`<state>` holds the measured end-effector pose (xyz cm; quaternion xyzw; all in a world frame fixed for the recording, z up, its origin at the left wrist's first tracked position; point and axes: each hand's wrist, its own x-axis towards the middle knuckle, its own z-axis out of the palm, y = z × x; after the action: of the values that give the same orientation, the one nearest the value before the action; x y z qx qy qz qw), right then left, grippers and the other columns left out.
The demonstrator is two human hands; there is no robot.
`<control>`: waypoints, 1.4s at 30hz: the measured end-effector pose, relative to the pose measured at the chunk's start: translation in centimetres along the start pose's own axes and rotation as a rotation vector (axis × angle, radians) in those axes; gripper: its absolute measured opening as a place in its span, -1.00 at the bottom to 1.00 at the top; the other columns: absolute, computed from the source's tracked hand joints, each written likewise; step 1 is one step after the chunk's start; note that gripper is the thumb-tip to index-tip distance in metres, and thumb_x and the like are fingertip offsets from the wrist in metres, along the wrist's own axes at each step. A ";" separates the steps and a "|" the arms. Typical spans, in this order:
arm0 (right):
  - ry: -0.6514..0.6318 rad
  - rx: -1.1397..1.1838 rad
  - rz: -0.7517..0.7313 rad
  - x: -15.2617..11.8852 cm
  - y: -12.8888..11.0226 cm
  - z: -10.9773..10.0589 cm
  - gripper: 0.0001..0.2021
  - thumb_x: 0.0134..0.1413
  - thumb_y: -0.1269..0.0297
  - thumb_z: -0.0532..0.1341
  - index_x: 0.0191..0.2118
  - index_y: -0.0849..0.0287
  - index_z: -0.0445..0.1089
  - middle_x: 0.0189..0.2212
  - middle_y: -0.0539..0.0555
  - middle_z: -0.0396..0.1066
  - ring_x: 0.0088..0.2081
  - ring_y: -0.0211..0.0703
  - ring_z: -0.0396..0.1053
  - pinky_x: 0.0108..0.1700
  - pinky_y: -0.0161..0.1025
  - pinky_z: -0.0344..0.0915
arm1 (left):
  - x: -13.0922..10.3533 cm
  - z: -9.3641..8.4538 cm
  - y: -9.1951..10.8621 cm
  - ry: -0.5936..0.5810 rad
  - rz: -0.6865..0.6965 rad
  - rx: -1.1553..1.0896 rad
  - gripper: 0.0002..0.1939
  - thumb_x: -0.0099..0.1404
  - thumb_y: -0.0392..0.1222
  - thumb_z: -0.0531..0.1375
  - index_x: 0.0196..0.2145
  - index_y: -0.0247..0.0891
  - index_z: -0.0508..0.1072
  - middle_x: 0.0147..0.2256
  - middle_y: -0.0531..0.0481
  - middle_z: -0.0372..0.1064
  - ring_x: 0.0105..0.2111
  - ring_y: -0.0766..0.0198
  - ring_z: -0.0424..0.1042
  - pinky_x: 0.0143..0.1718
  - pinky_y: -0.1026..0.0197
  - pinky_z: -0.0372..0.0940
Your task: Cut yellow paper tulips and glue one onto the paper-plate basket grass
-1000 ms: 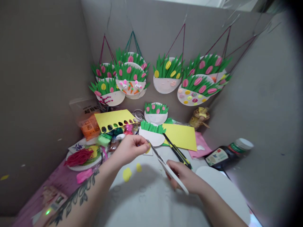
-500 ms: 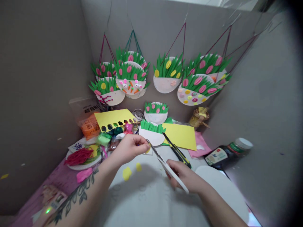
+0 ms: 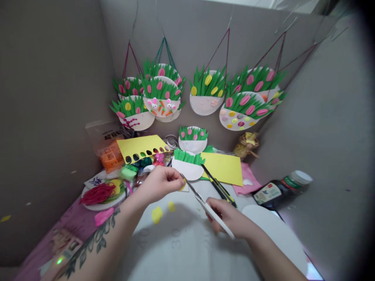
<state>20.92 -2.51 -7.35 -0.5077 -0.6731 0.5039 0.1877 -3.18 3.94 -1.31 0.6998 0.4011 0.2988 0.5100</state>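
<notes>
My left hand pinches a small yellow paper piece, mostly hidden by the fingertips. My right hand is wrapped round the white handles of a pair of scissors, whose blades point up and left and reach the fingertips of my left hand. Small yellow paper shapes lie on the white table surface below my left hand. Just beyond the hands lies a white half plate with green paper grass. A black and yellow cutter rests to its right.
Decorated plate pockets hang on the back wall. Yellow sheets lie at the back. Coloured clay packs and a plate of red yarn are on the left. A dark bottle and a white plate are at the right.
</notes>
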 end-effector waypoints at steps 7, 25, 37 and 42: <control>-0.001 -0.012 0.013 -0.1 0.0 -0.2 -0.80 -0.38 0.52 0.16 -0.48 0.19 0.21 -0.57 -0.13 0.25 -0.53 -0.35 0.10 -0.51 -0.42 -0.01 | -0.1 -0.4 0.0 -0.022 0.001 0.044 -0.83 0.05 -0.17 0.17 -0.56 -0.33 0.42 -0.61 0.07 0.29 -0.59 0.43 0.17 -0.58 0.37 0.05; 0.327 -0.354 0.073 -0.2 1.1 -1.9 -0.78 -0.21 0.17 0.26 -0.48 0.17 0.24 -0.57 -0.09 0.21 -0.49 -0.28 0.12 -0.48 -0.37 -0.04 | -0.4 -1.7 -0.3 -0.033 0.007 0.036 -0.83 0.11 -0.12 0.13 -0.46 -0.30 0.36 -0.54 0.09 0.27 -0.58 0.45 0.16 -0.59 0.39 0.06; 0.358 -0.751 0.192 -2.8 4.5 0.8 -0.83 0.05 0.18 0.11 -0.30 0.15 0.33 -0.34 0.08 0.42 -0.33 -0.14 0.35 -0.39 -0.32 0.01 | -0.3 1.4 -3.6 0.159 -0.042 -0.384 -0.74 0.10 -0.08 0.24 -0.36 -0.30 0.30 -0.49 0.08 0.30 -0.52 0.42 0.35 -0.58 0.42 0.13; 0.473 -0.851 0.330 -1.8 5.1 2.1 -0.76 0.12 0.16 0.03 -0.22 0.19 0.33 -0.31 0.13 0.42 -0.26 -0.08 0.37 -0.37 -0.29 0.08 | -0.9 3.0 -5.1 0.262 -0.217 -0.618 -0.59 -0.11 -0.07 0.37 -0.43 -0.30 0.26 -0.40 0.00 0.40 -0.43 0.37 0.43 -0.52 0.42 0.19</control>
<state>22.53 -5.25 -12.18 -0.7387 -0.6687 0.0793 0.0297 -2.47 2.57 -7.12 0.4213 0.4259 0.4374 0.6707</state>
